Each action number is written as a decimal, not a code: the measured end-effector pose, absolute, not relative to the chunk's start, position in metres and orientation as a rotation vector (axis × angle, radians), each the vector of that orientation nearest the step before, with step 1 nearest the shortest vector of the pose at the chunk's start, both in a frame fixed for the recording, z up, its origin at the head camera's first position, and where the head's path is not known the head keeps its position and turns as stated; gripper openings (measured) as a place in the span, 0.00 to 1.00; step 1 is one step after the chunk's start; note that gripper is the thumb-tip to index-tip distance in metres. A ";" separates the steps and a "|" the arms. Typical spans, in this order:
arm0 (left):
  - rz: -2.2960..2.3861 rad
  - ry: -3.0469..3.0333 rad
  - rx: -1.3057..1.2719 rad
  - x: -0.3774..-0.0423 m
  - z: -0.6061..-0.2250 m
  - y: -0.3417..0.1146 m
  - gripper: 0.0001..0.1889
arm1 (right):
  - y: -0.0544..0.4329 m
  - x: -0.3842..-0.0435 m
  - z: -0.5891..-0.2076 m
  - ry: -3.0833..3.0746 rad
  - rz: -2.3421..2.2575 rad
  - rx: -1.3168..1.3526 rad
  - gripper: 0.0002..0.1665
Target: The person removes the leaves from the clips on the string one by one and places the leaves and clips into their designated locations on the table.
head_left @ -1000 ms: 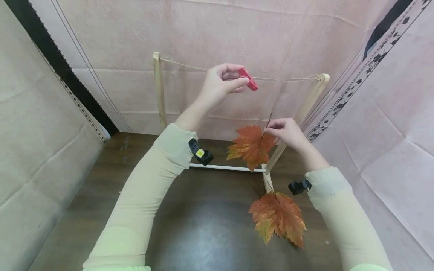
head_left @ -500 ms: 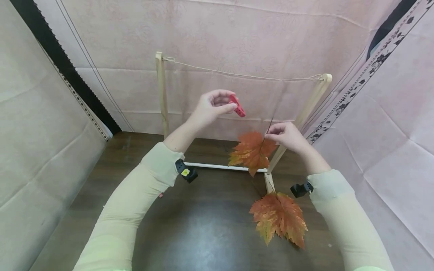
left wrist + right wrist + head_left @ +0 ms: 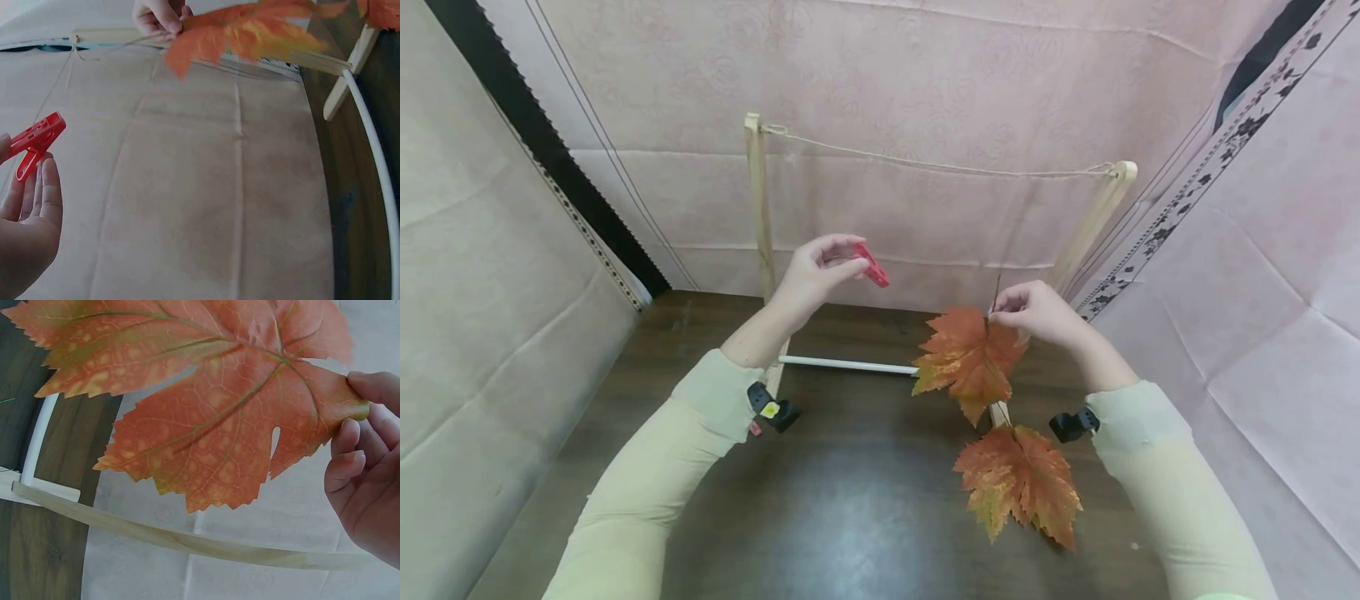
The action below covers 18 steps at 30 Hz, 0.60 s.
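Note:
My left hand point(image 3: 820, 271) pinches a red clothespin point(image 3: 872, 265) in the air, left of the middle of the frame. In the left wrist view the clothespin point(image 3: 39, 142) sits between thumb and fingers. My right hand point(image 3: 1037, 312) pinches an orange maple leaf point(image 3: 970, 358) near its stem, whose dark end sticks up past the fingers. The right wrist view shows that leaf point(image 3: 212, 419) spread flat, with its yellow-green patches and veins. A second maple leaf point(image 3: 1018, 483) lies on the dark table below it.
Behind the hands stands a wooden frame with a left post point(image 3: 758, 200) and a right post point(image 3: 1093, 221). A thin string point(image 3: 925, 165) runs between their tops, and a white rod point(image 3: 850, 364) joins them low down. Pale cloth point(image 3: 880, 75) hangs at the back and sides of the table point(image 3: 850, 500).
My left hand has come down and left from the string, still holding the clothespin. My right hand has lowered slightly with its leaf, which has turned more face-on. The leaf on the table stays put.

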<state>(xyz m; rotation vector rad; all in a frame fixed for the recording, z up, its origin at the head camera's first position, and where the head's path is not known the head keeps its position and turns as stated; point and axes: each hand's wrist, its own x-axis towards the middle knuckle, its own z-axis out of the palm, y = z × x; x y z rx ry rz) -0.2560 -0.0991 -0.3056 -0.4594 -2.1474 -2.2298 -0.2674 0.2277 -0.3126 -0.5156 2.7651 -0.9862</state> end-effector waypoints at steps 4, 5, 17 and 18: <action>-2.222 -2.174 -0.425 -0.250 -0.320 -0.118 0.19 | 0.230 -0.266 -0.315 2.686 -0.979 -0.475 0.08; -2.227 -2.176 -0.416 -0.249 -0.324 -0.123 0.19 | 0.231 -0.265 -0.315 2.675 -0.972 -0.478 0.08; -2.313 -2.165 -0.217 -0.235 -0.376 -0.179 0.22 | 0.254 -0.260 -0.329 2.643 -0.816 -0.630 0.04; -2.312 -2.176 -0.202 -0.233 -0.380 -0.183 0.24 | 0.257 -0.260 -0.331 2.637 -0.803 -0.634 0.03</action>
